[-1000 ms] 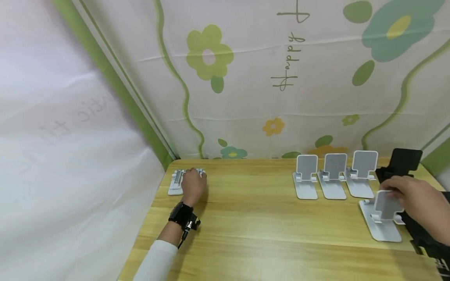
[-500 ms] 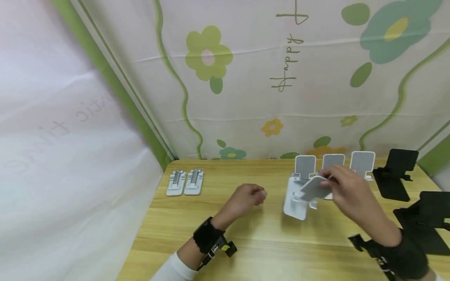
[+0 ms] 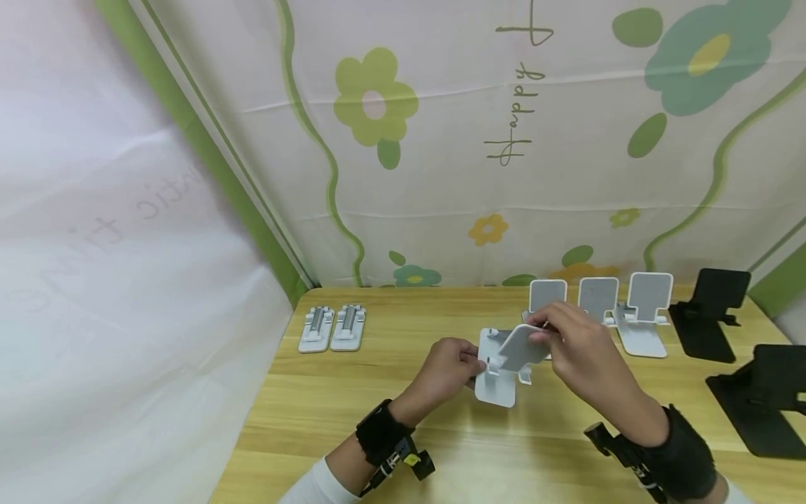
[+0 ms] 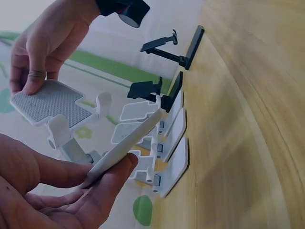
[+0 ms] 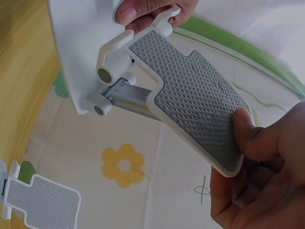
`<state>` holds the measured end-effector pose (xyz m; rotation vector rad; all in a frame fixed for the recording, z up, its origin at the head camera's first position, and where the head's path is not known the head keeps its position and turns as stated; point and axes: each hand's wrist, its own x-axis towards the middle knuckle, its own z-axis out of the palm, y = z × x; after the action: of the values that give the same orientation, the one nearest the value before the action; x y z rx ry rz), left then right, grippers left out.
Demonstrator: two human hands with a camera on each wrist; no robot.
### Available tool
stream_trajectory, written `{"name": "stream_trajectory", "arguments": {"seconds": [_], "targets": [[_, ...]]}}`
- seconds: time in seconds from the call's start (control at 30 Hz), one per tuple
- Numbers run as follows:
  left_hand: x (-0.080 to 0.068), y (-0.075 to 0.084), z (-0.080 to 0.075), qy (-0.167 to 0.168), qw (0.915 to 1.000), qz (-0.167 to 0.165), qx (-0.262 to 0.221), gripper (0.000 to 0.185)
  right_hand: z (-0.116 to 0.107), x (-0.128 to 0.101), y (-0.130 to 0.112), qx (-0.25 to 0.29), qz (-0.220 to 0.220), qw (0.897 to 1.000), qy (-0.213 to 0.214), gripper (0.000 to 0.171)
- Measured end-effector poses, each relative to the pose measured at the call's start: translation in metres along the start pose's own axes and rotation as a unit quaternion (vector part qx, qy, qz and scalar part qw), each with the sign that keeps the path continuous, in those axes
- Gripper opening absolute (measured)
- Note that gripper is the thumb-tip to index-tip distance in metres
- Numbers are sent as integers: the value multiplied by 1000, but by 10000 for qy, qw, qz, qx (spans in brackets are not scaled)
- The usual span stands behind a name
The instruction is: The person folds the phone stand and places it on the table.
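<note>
stand (image 3: 519,350) — white, unfolded — held by both hands (image 3: 444,368) (image 3: 581,347)

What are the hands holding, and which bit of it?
A white stand. The left hand pinches its base by the edge; the right hand pinches its upper plate by the edge.

L hand (image 3: 444,367) & R hand (image 3: 579,346) bare; L sleeve (image 3: 320,484) white, plain, cuff stops short of strap; R sleeve (image 3: 735,494) also white, only a bit in view; L wrist strap (image 3: 376,430) blk, wide; L cam (image 3: 425,465) small blk block w/ yellow-green mark (image 3: 412,460), silver connector (image 3: 390,463), thin blk cable (image 3: 371,484); R wrist strap (image 3: 683,455) blk, wide; R cam (image 3: 598,437) blk, boxy, silvery connector bits (image 3: 641,476); any screws too small to tell
</note>
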<state>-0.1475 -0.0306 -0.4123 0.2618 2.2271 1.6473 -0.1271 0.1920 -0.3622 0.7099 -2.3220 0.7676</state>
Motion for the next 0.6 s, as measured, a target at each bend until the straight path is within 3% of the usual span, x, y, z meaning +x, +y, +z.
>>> {"name": "stream_trajectory", "arguments": {"seconds": [0.13,0.27,0.37,0.5,0.6], "targets": [[-1,0,-2,-32,9997,-98,-220,17,0,1,0,263,143,9995,16,37],[-3,3,-3,-132,9976,-186,-651,18,2,2,5,964,497,9939,-175,60],[-4,5,-3,-203,9943,-278,-1007,18,6,2,10,1899,949,9746,-714,72],[-5,7,-4,-341,9915,-372,-1200,22,11,-1,12,2698,1662,9376,-1428,62],[-5,7,-5,-465,9912,-384,-1181,25,14,-2,11,2782,1852,9299,-1537,51]]}}
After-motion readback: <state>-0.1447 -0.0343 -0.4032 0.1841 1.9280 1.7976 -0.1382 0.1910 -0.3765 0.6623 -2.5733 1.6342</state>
